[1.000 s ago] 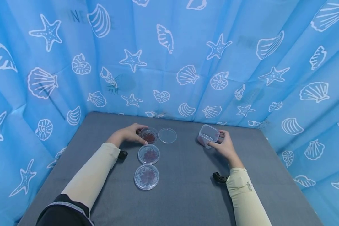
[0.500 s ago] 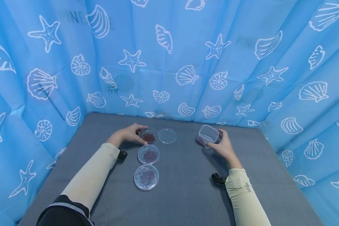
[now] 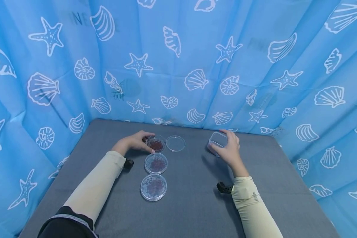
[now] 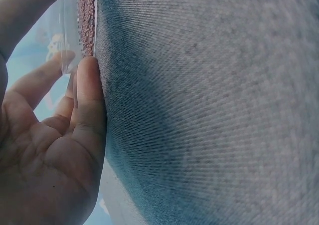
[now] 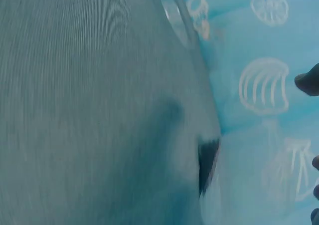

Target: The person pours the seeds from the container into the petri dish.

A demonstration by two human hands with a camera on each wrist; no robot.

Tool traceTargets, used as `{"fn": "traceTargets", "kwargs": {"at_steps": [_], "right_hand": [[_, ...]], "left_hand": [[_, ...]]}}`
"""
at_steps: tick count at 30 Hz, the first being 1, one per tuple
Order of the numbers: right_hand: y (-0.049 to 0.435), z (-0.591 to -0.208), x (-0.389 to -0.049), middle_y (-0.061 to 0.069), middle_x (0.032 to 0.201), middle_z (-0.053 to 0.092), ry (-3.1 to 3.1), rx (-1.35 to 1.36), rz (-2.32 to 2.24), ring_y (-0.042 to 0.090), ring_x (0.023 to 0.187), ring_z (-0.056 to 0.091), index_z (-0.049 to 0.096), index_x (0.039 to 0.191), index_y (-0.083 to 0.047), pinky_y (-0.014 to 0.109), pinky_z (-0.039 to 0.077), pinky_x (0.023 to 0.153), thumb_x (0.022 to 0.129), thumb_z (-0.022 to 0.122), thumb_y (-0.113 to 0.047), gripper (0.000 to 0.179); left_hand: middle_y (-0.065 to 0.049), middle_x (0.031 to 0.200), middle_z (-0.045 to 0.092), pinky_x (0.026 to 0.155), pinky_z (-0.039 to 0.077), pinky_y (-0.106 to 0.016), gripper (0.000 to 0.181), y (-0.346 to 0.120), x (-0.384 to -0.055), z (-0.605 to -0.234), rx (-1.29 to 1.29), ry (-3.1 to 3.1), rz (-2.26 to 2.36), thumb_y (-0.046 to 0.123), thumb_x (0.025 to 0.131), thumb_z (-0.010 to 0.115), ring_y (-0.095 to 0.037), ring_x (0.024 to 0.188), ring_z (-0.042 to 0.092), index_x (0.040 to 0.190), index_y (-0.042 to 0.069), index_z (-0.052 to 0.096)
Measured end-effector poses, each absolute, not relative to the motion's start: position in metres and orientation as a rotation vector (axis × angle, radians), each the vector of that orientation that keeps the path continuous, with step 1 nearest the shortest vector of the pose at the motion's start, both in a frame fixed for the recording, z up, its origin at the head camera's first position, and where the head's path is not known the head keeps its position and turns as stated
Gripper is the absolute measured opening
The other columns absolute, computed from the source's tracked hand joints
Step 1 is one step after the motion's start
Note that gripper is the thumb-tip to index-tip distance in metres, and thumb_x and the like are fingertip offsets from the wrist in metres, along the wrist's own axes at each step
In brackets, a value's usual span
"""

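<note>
My left hand [image 3: 134,140] grips the side of a clear petri dish [image 3: 157,145] at the back left, thumb in front and fingers behind. Dark red grains lie in that dish; in the left wrist view they show as a reddish layer [image 4: 86,20] behind the clear wall. My right hand [image 3: 230,150] hovers over a clear plastic tub [image 3: 213,140], thumb and fingers spread on either side. A dark red patch shows low in the tub in the right wrist view, where the fingertips [image 5: 307,82] stand apart from it.
A clear round lid [image 3: 175,143] lies flat right of the gripped dish. Two more petri dishes with reddish contents, a middle dish [image 3: 156,163] and a front dish [image 3: 153,187], stand in a column toward me. A blue shell-print curtain [image 3: 178,66] encloses the grey table [image 3: 193,205].
My right hand has let go of the tub's right side and moved up and left over it. The tub stays in about the same place. The left hand keeps its hold.
</note>
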State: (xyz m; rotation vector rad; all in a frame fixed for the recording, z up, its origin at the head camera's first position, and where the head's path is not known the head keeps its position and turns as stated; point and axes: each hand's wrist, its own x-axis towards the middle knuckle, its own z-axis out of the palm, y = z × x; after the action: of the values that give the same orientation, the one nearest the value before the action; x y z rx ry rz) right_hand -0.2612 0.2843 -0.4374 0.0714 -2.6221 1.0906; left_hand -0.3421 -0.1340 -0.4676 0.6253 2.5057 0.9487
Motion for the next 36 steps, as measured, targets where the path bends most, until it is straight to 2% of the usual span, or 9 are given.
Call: {"fn": "traceTargets", "kwargs": {"at_steps": [3,9,12,15,21,36], "right_hand": [[0.268,-0.432,-0.260,0.018,0.157,0.045,-2.584,0.164,1.120,0.044,0.151,0.024,0.052,0.150,-0.010,0.073,0.018,0.120,0.088,0.087,-0.027,0.073],[0.239,-0.430,-0.263,0.017,0.155,0.046,-2.599,0.340,1.159,0.041,0.144,0.033,0.052,0.152,-0.010,0.066,0.031,0.118,0.087,0.089,-0.024,0.076],[0.226,-0.434,-0.268,0.019,0.155,0.046,-2.678,0.423,1.140,0.041,0.146,0.035,0.049,0.155,-0.008,0.067,0.028,0.121,0.086,0.089,-0.027,0.081],[0.216,-0.440,-0.274,0.021,0.158,0.042,-2.796,0.470,1.137,0.043,0.146,0.035,0.045,0.158,-0.008,0.068,0.031,0.120,0.086,0.088,-0.032,0.087],[0.201,-0.451,-0.282,0.021,0.158,0.040,-2.958,0.447,1.164,0.042,0.142,0.040,0.042,0.162,-0.010,0.063,0.047,0.111,0.087,0.086,-0.038,0.091],[0.185,-0.469,-0.304,0.026,0.147,0.048,-3.074,0.388,1.102,0.042,0.135,0.046,0.046,0.158,-0.002,0.059,0.047,0.112,0.083,0.087,-0.043,0.095]], "left_hand": [[-0.022,0.152,0.051,0.109,0.052,-0.054,0.097,-0.134,-0.342,-0.467,0.626,2.503,0.945,0.039,0.086,0.090,-0.039,0.135,0.054,0.164,0.009,0.041],[-0.022,0.150,0.052,0.108,0.052,-0.054,0.097,-0.134,-0.341,-0.467,0.626,2.516,0.942,0.040,0.086,0.090,-0.038,0.133,0.055,0.164,0.009,0.041],[-0.022,0.151,0.051,0.108,0.052,-0.054,0.097,-0.134,-0.341,-0.467,0.613,2.516,0.943,0.040,0.086,0.090,-0.039,0.134,0.054,0.164,0.010,0.041],[-0.022,0.151,0.051,0.108,0.052,-0.054,0.097,-0.134,-0.341,-0.467,0.605,2.515,0.952,0.039,0.086,0.090,-0.039,0.134,0.054,0.164,0.010,0.041],[-0.024,0.155,0.048,0.109,0.053,-0.055,0.099,-0.133,-0.342,-0.468,0.598,2.513,0.940,0.039,0.084,0.091,-0.041,0.136,0.053,0.164,0.010,0.041],[-0.021,0.151,0.056,0.108,0.054,-0.053,0.097,-0.133,-0.340,-0.469,0.620,2.513,0.982,0.038,0.083,0.092,-0.038,0.132,0.057,0.162,0.009,0.044]]}}
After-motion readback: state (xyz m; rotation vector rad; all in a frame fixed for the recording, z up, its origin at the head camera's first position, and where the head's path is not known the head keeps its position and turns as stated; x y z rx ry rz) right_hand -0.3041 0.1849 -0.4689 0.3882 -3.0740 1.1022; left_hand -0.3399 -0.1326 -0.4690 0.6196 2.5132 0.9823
